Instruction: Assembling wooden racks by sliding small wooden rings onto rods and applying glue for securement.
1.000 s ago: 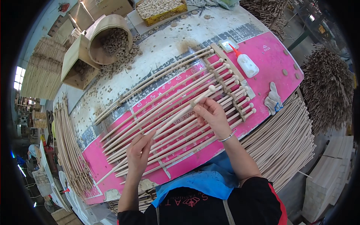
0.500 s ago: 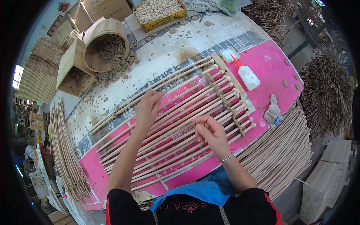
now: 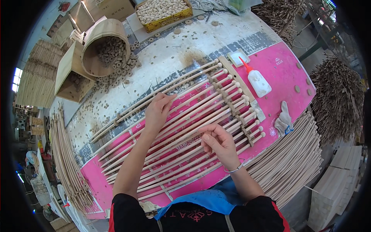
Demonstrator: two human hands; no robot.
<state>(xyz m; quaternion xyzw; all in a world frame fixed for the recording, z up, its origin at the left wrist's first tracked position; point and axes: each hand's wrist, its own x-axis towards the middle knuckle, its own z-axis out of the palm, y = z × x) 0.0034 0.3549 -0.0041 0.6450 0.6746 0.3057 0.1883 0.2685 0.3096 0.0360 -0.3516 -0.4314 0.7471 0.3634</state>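
Observation:
Slim wooden rods [image 3: 185, 123] with round ball ends lie side by side across a pink sheet [image 3: 272, 63]. Small brown wooden rings [image 3: 232, 105] sit on them in a line near the ball ends. My left hand [image 3: 157, 110] is closed, its fingertips pinched at a rod toward the far side of the row. Over the middle of the rods is my right hand [image 3: 220, 143], with its fingers curled and the thumb close to them. Whatever it may hold is hidden. A wooden strip [image 3: 240, 79] stands across the rods' ball ends.
A glue bottle [image 3: 258, 82] with a red nozzle lies at right, near a glove [image 3: 283, 120]. Far left, a wooden tub [image 3: 88, 50] spills rings onto the table. A yellow basket [image 3: 166, 24] of wooden balls stands behind. Rod bundles [image 3: 288, 158] flank the table.
My left hand has shifted slightly right along the rod, its fingers still pinched. My right hand stays in nearly the same place, fingers still curled. The whole view has tilted a little.

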